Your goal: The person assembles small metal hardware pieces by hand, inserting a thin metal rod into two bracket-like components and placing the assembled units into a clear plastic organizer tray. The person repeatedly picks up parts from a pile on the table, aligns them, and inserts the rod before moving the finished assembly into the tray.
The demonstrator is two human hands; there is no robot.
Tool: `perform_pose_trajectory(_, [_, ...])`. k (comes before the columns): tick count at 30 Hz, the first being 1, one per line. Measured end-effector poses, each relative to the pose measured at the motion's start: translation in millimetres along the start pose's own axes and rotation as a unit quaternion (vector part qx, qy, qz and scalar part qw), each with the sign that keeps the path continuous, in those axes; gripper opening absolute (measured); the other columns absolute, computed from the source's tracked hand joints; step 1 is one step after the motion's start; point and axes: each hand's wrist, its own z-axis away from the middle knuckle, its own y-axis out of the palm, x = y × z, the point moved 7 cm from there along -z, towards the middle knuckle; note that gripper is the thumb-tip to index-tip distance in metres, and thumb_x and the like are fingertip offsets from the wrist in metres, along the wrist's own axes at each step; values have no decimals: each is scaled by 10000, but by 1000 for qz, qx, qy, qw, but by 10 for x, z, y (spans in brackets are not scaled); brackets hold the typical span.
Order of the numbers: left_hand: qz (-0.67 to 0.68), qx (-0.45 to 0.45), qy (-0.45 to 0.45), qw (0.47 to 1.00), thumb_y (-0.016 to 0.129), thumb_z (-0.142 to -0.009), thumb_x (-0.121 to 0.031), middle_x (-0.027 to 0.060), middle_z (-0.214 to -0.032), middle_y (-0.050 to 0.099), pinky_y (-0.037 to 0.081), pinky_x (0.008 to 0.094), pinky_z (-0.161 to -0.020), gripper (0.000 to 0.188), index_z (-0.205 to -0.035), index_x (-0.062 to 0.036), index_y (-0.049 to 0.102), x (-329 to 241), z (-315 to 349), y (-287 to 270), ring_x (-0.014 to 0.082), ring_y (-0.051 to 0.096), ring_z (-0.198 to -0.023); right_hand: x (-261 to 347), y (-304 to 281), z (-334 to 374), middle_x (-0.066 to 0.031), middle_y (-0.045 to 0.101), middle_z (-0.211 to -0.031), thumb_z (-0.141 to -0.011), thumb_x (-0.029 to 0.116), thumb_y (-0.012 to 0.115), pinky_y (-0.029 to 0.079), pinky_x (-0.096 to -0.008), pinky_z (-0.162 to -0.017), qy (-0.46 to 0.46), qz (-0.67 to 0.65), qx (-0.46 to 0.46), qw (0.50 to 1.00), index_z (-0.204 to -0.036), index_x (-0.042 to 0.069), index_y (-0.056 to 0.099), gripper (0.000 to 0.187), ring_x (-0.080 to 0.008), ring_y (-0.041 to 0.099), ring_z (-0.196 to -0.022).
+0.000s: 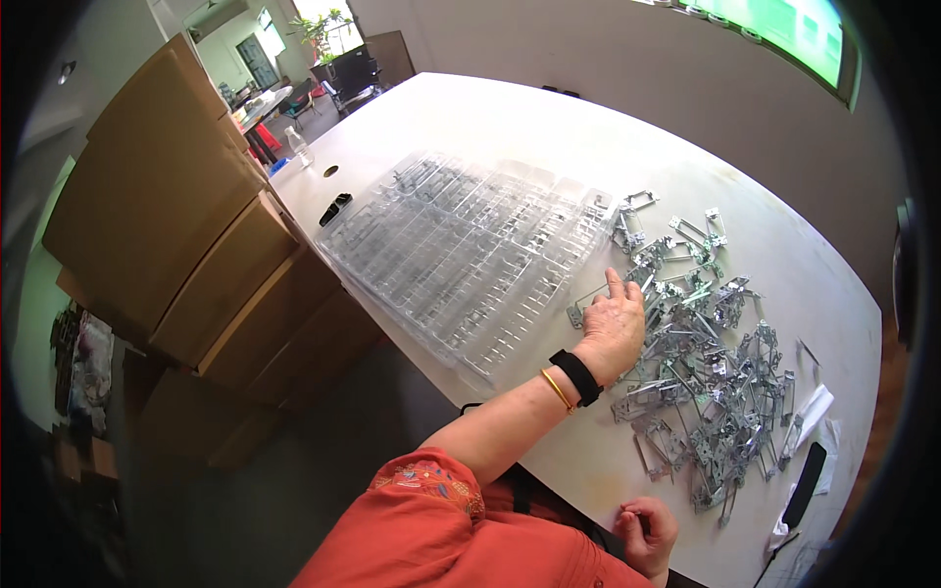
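My left hand (616, 328) reaches over the left edge of a heap of silvery metal brackets (720, 377), its fingers stretched out and apart. One bracket (578, 312) lies right beside its outer fingers; whether they touch is unclear. A black band and a gold bracelet circle that wrist. My right hand (649, 537) rests near the front table edge, below the heap, with its fingers curled closed; what they hold, if anything, is hidden. Left of the heap lie clear plastic trays (446, 269) with many small compartments, several of them showing metal parts.
The white table (549, 122) curves around the heap. On its right are white paper (809, 416) and a black long object (804, 485). A black clip-like item (335, 209) and a clear bottle (299, 147) stand on the far left. Cardboard boxes (162, 186) are stacked beside the table.
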Motion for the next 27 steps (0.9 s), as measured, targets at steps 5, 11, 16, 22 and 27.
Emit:
perform_pose_trajectory(5, [2,-19,-14,1000,736,-907,-115,322,-1413,616,667,443,-849,524,-1370,78,587,50,-60,167,387,761,-1079,-24,-13,-3,-100,720,-1028,-1056,2,726,570,-270,-651,10,-5,-1,1000,-1085,8,681,54,-123,694,-743])
perform_pose_trajectory(11, [0,-114,0,993,732,-891,-73,196,-1156,699,649,378,-860,329,-1194,43,677,54,-135,223,324,754,-1050,161,32,-75,-72,714,-978,-1076,12,707,531,-279,-652,-26,19,9,999,-1124,24,699,50,-124,647,-737])
perform_pose_trajectory(16, [-13,-146,2,989,728,-893,-63,154,-1103,697,645,366,-859,222,-1102,-9,677,6,-151,177,291,752,-1029,250,43,-78,-55,706,-963,-1094,12,691,509,-273,-658,-34,51,16,998,-1152,31,702,62,-116,610,-741])
perform_pose_trajectory(22, [-8,-179,11,984,712,-898,-46,138,-1085,679,628,341,-841,208,-1097,-32,651,-14,-87,40,270,738,-1010,202,40,-66,-55,715,-982,-1093,4,690,511,-266,-666,-24,36,13,999,-1162,26,701,74,-113,613,-752])
perform_pose_trajectory(27, [0,-217,42,975,690,-900,-23,117,-1025,642,615,361,-803,229,-1117,-40,618,-177,149,-245,265,719,-961,246,48,-77,-57,720,-992,-1094,6,689,512,-265,-670,-24,37,14,999,-1168,23,701,77,-110,613,-760])
